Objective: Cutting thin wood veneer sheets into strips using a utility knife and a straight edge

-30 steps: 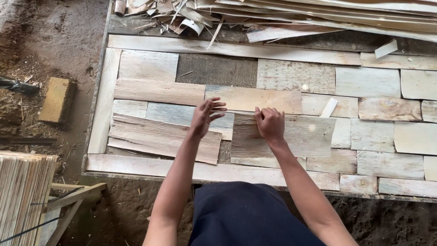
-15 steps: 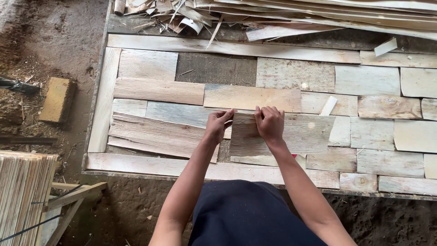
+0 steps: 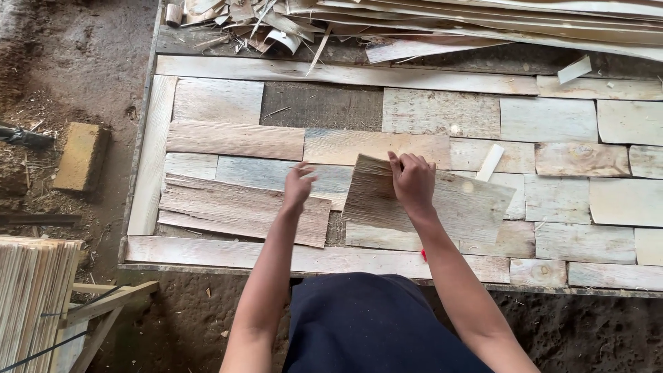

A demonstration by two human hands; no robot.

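At far left I see a stack of thin strips (image 3: 31, 290) and a block (image 3: 77, 157) on the dirt floor. On the tabletop (image 3: 321, 105), my left hand (image 3: 298, 185) hovers, fingers loosely apart, over the layered sheets (image 3: 242, 211). My right hand (image 3: 413, 181) is clamped on the top edge of a veneer sheet (image 3: 442, 204), tilted among the laid pieces. I judge the thin sheet could split along its grain if bent. Half a second ago the left hand also touched that edge; now it has moved off.
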